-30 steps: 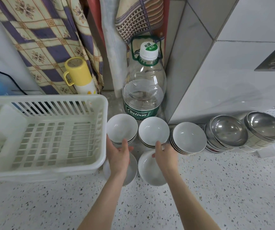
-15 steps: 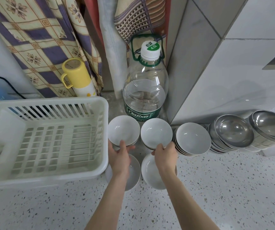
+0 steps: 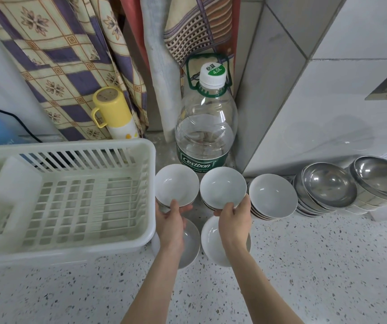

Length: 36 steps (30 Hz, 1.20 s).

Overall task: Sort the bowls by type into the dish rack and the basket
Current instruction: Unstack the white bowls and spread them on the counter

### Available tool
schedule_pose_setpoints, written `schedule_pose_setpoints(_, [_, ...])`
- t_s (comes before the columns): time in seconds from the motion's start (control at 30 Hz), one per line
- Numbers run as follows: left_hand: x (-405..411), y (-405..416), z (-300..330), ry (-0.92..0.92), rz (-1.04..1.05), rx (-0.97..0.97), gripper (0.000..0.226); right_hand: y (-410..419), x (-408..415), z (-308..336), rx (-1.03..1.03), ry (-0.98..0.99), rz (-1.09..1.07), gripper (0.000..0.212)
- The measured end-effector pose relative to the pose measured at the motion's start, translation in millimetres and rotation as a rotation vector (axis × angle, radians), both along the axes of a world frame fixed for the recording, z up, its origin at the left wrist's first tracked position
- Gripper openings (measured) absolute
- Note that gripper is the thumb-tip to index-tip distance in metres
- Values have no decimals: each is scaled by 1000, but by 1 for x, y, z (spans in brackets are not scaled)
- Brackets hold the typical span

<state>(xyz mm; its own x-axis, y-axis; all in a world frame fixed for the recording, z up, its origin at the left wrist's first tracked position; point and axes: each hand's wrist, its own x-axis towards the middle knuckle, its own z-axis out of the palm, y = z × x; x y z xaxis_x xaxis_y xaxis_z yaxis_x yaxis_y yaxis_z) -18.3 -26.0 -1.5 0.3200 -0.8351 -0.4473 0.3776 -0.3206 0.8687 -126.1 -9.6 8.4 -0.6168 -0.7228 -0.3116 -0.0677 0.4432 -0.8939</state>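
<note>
Two bare hands at work over a speckled counter (image 3: pixel 304 265). The left hand (image 3: pixel 170 224) pinches the near rim of the top bowl of the left white stack (image 3: pixel 176 184), thumb lying inside the rim and the remaining fingers curled beneath it, out of sight. The right hand (image 3: pixel 234 220) grips the near rim of the top bowl of the middle white stack (image 3: pixel 223 188) in the same manner, its fingers wrapped round the edge. A third white stack (image 3: pixel 273 195) stands just beside the middle one, to its right, tilted toward the viewer. Two single white bowls rest on the counter below the hands: the left single bowl (image 3: pixel 191 244) and the right single bowl (image 3: pixel 213 244), each partly covered by a forearm. Further right, along the tiled wall, two stacks of steel bowls lean together: the nearer steel stack (image 3: pixel 328 188) and the far steel stack (image 3: pixel 379 176). A white plastic dish rack (image 3: pixel 71 199) sits to the left, just beside the left white stack. Behind the bowls stands a large water bottle (image 3: pixel 205 132); a yellow cup (image 3: pixel 113 111) stands behind the rack, before a patterned curtain (image 3: pixel 54 54).
</note>
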Motion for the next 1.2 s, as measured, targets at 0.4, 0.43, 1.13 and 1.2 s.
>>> schedule_pose_setpoints(0.4, [-9,29,3,95,-42,-131,58,44,-14,26,-236,-47,-101,43])
schedule_pose_setpoints(0.43, [-9,33,2,107,-55,-112,56,49,-16,26,-244,-60,-115,42])
schedule_pose_setpoints(1.13, [-3,214,1,-25,-81,-13,53,179,-55,28,-250,-178,71,38])
schedule_pose_setpoints(1.2, [3,229,-2,-42,-37,24,53,192,-55,25,-197,-180,132,38])
